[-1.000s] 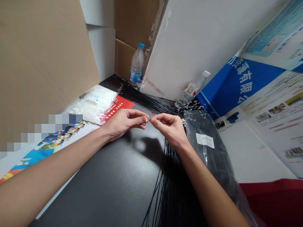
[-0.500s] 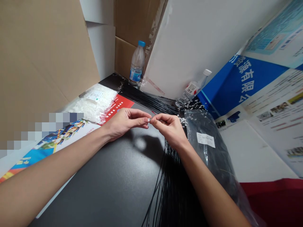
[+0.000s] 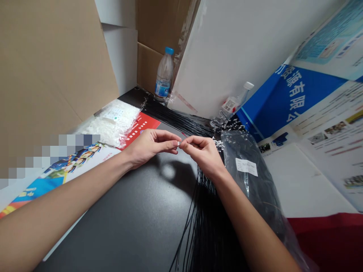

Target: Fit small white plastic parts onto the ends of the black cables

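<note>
**Small pale piece caught between my two pinches**

I hold the small pale piece (image 3: pixel 178 144) between the thumb and forefinger of my left hand (image 3: pixel 150 146), above the dark table (image 3: pixel 124 226). My right hand (image 3: pixel 205 154) is pinched closed just to the right, its fingertips touching or nearly touching the piece; what they grip is hidden, so I can't tell. The piece lies on the line running from one pinch to the other, almost level across my view. Its own long axis is too small to make out. The loose black strands (image 3: pixel 195 226) lie nearer my right hand, while the clear packet of white bits (image 3: pixel 113 122) is nearer my left.
</note>
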Motion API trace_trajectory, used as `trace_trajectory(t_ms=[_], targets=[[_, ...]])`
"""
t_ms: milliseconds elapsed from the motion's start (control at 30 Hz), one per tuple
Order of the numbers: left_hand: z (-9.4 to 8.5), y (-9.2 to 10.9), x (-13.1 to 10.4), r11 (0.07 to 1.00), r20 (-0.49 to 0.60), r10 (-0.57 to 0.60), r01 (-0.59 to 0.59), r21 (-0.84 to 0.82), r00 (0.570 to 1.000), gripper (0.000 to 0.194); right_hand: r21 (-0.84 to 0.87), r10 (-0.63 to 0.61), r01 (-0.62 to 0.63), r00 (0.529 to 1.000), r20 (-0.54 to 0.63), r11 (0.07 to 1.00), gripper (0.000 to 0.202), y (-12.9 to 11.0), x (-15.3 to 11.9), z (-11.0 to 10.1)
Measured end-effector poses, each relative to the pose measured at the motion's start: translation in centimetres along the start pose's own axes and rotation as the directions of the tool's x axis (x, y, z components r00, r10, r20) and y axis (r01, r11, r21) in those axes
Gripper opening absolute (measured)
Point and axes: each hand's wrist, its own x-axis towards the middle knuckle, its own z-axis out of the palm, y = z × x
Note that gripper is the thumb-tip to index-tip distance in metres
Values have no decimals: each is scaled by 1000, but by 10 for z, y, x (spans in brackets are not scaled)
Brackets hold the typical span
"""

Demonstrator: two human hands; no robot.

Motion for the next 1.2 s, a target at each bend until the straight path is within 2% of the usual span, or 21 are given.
trace_trajectory(t_ms=[700,933,1200], targets=[[-1,-2,1,1000,13,-1,0,14,1000,22,20,23,-23,1000,-4,1000,26,1,1,0],[2,0,0,997,-10,-1,2,73,1000,25,33,31,-32,999,12,999,25,1,1,0],[5,3,-1,993,-61,13,-6,116,998,24,-37,20,-23,998,-62,999,23,1,0,4]])
